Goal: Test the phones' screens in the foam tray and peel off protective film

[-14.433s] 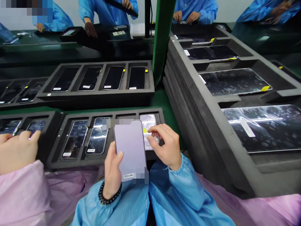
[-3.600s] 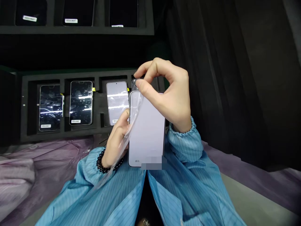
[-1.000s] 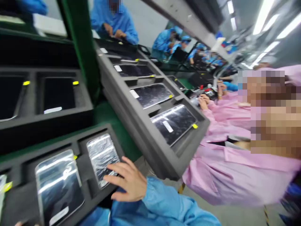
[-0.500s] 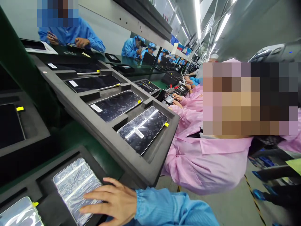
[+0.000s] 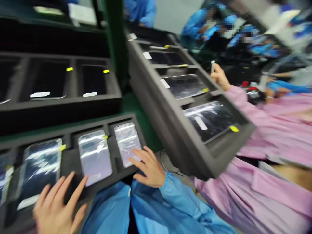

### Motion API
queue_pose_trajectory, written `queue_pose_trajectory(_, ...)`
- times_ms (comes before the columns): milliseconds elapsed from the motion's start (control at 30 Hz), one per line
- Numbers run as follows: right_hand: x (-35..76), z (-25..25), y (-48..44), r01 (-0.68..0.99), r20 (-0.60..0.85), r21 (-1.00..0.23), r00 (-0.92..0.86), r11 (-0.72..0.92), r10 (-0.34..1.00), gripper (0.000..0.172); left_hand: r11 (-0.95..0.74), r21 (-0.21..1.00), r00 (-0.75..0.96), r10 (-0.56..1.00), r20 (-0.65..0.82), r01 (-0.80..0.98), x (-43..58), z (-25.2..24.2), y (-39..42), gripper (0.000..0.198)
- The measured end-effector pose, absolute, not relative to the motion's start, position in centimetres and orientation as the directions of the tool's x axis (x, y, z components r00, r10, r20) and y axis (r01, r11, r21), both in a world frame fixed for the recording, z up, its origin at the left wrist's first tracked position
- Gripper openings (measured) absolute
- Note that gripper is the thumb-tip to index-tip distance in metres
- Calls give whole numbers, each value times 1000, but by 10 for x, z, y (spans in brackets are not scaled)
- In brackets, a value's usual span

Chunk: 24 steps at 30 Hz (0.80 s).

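A dark foam tray [image 5: 69, 165] in front of me holds several film-covered phone screens in separate slots. My right hand [image 5: 151, 167], fingers spread, rests its fingertips on the rightmost screen, a panel under crinkled clear film [image 5: 125, 138]. Beside it lies a middle phone screen [image 5: 95, 152] with a pale, shiny face and a yellow tab. My left hand [image 5: 57, 208] is spread at the tray's near side, its fingers between that middle screen and a darker phone screen [image 5: 42, 162] on the left. Blur hides whether the left fingertips touch anything.
To the right stands a tall stack of foam trays [image 5: 158, 97], dark phone screens in its top one. Another foam tray [image 5: 97, 101] sits behind mine. A co-worker's hand [image 5: 220, 78] in a pink sleeve holds a small pale object beyond the stack.
My view has swung left and down, so my left hand and more of the tray now show. My right hand still lies on the film-covered screen. The co-worker's hand is now raised behind the stack.
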State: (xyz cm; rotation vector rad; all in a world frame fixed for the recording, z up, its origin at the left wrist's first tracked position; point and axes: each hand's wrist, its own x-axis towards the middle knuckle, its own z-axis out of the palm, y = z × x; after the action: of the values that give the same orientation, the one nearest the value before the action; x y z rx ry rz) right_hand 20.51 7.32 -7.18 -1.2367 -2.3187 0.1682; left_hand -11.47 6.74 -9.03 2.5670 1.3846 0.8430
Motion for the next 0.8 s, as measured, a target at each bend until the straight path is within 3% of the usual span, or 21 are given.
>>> queue_pose_trajectory(100, 207, -70, 81, 680, 377, -436, -456, 589, 806, 54, -505, 281, 369, 830, 419, 816, -114, -81, 58, 69)
queue_pose_trajectory(233, 209, -68, 85, 649, 395, -444, -478, 618, 785, 61, -532, 207, 395, 791, 467, 821, -111, -80, 63, 65)
queue_pose_trajectory(333, 208, -67, 84, 658, 385, -422, -493, 624, 780, 62, -540, 212, 396, 784, 478, 814, -111, -78, 62, 64)
queue_pose_trajectory(500, 205, -62, 84, 721, 289, -350, -524, 598, 801, 44, -552, 172, 447, 791, 419, 816, -112, -74, 61, 58)
queue_pose_trajectory(800, 207, -65, 84, 676, 346, -430, -489, 599, 800, 61, -539, 226, 398, 793, 460, 812, -113, -76, 60, 62)
